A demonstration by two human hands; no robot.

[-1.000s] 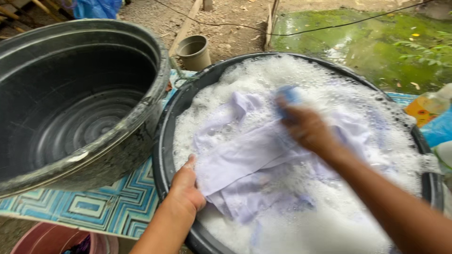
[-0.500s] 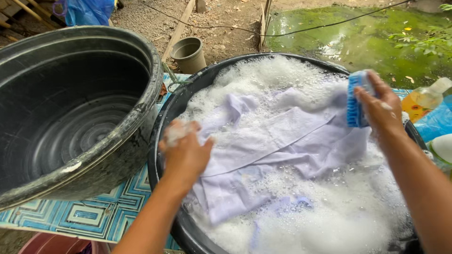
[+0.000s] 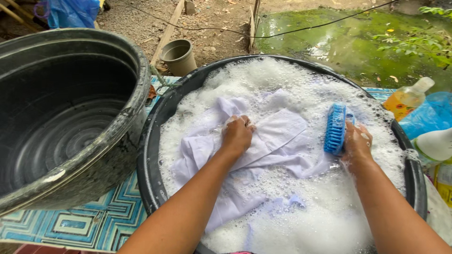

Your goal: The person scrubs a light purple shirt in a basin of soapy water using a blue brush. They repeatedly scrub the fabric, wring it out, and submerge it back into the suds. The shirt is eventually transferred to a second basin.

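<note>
now, line by line:
cloth: a white garment [image 3: 278,141] lies spread across the suds in the round black wash tub [image 3: 155,136], partly sunk, folds bunched toward its left side
cloth's long axis: runs roughly from the upper left of the tub down toward the lower middle, with a flatter panel stretching right toward the brush
left hand: the left hand [image 3: 238,134] is clenched on a bunched fold of the garment near the tub's middle, knuckles up, pressing the cloth down
right hand: the right hand [image 3: 358,141] is wrapped around a blue scrub brush [image 3: 335,128], held on edge so the bristles face left, toward the cloth
brush to cloth: the brush sits just beside the right edge of the flat panel, at the foam line; whether the bristles touch the fabric cannot be told
which hand is nearer: the left hand is on the cloth itself; the right is off its edge, so the open panel lies to the left of the brush and between the two hands
foam: thick white lather covers most of the water, heaviest near the front rim
beside the tub: a larger dark basin [image 3: 70,117] stands at the left on a patterned blue mat [image 3: 94,221]; a small grey pot [image 3: 178,56] sits on the dirt beyond; an orange bottle [image 3: 407,99] and a blue bag [image 3: 431,115] lie at the right
</note>
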